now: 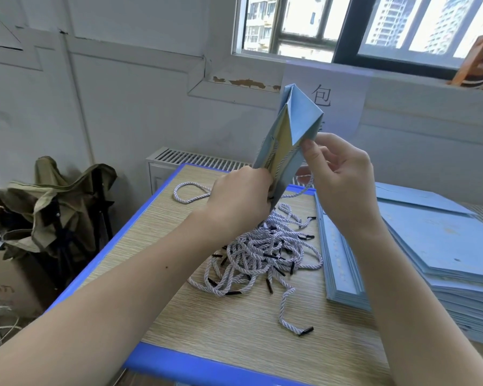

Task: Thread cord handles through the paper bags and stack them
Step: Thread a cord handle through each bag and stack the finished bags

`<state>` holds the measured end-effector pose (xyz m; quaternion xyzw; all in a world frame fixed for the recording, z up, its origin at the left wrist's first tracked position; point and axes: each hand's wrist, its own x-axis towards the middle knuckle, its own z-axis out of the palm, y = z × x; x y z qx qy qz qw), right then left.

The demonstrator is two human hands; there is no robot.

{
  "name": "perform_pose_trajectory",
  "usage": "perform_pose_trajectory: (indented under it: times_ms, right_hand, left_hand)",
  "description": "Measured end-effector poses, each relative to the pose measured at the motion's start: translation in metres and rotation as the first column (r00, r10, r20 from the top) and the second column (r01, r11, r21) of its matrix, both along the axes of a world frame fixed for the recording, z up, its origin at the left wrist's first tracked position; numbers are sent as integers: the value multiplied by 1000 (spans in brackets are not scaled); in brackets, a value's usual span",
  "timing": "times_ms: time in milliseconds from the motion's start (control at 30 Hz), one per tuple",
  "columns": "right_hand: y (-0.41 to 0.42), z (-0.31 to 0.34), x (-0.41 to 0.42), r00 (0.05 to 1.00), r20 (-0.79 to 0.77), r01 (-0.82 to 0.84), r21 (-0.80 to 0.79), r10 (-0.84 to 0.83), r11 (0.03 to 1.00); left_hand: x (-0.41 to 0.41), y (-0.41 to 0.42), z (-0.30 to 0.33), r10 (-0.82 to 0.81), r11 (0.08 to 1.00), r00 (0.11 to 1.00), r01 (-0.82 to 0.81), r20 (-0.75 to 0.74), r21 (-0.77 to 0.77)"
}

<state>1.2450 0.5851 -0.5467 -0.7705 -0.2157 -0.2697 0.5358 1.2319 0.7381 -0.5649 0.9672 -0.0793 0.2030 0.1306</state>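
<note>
Both hands [287, 188] grip bag [293, 126] — aloft

1. Your raised paper bag [301, 112] is light blue outside, pale yellow inside.
2. Your cords [260, 254] are white twisted rope with black tips.
3. Your table [234, 324] is striped tan, edged bright blue.
4. Your stacked bags [441, 246] are light blue.

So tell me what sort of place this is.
Probably a small packaging workroom, not a factory line: a stack of flat blue paper bags, a pile of loose cord handles on the blue-edged table, and a cardboard box beside it.
</note>
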Motion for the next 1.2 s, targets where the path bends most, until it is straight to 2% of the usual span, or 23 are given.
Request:
perform_pose_trajectory:
  times_ms: [167, 433, 667, 867, 1200]
  right_hand:
    - [2, -2, -2, 1000, -4, 20, -32, -20, 999]
    - [10, -12, 3, 996, -10, 82, -165, -85, 983]
    - [17, -18, 4, 990, -20, 129, -269, -140, 954]
    - [15, -17, 2, 990, 2, 138, -313, -144, 940]
    - [16, -22, 5, 990, 9, 134, -384, -142, 913]
  left_hand:
    - [3, 0, -3, -11, 1000, 1000, 11, -4, 15]
    - [0, -1, 0, -34, 994, 999, 33, -6, -105]
    - [3, 0, -1, -90, 964, 979, 132, 185, -231]
    - [3, -2, -2, -141, 919, 907, 269, 396, -289]
    - [4, -4, -3, -88, 883, 837, 316, 540, -347]
